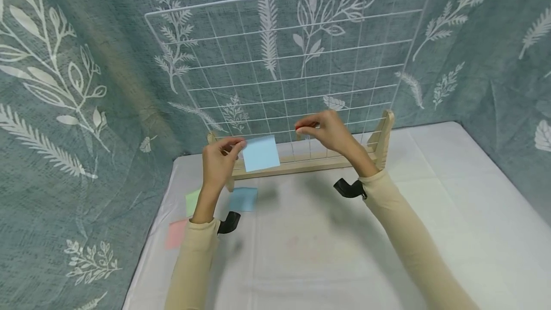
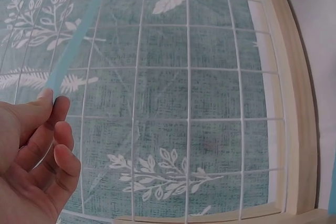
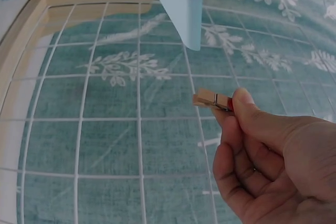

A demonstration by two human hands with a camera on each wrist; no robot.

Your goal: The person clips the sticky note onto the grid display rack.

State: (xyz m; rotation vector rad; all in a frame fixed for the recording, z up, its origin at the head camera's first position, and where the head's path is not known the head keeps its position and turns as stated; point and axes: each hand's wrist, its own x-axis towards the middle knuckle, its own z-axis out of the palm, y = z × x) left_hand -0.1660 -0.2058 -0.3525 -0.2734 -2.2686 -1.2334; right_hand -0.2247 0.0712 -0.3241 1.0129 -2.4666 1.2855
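Observation:
Between thumb and fingers my left hand [image 1: 219, 159] pinches a light blue paper square [image 1: 261, 153] by its left edge, in front of the lower part of a white wire grid [image 1: 292, 80]. The left wrist view shows the blue paper [image 2: 73, 45] nearly edge-on. To the right of the paper, my right hand [image 1: 329, 133] pinches a small wooden clothespin [image 3: 212, 99] by its handle end, where a bit of red shows. The clothespin's jaw end points toward the paper, with a gap between them.
The grid stands in a wooden base [image 1: 292, 166] with a wooden side foot [image 1: 382, 140] at the right. On the white-covered table [image 1: 323, 252] lie a blue paper [image 1: 243, 199], a green paper [image 1: 192, 202] and a pink paper [image 1: 176, 233]. A leaf-patterned curtain [image 1: 107, 109] hangs behind.

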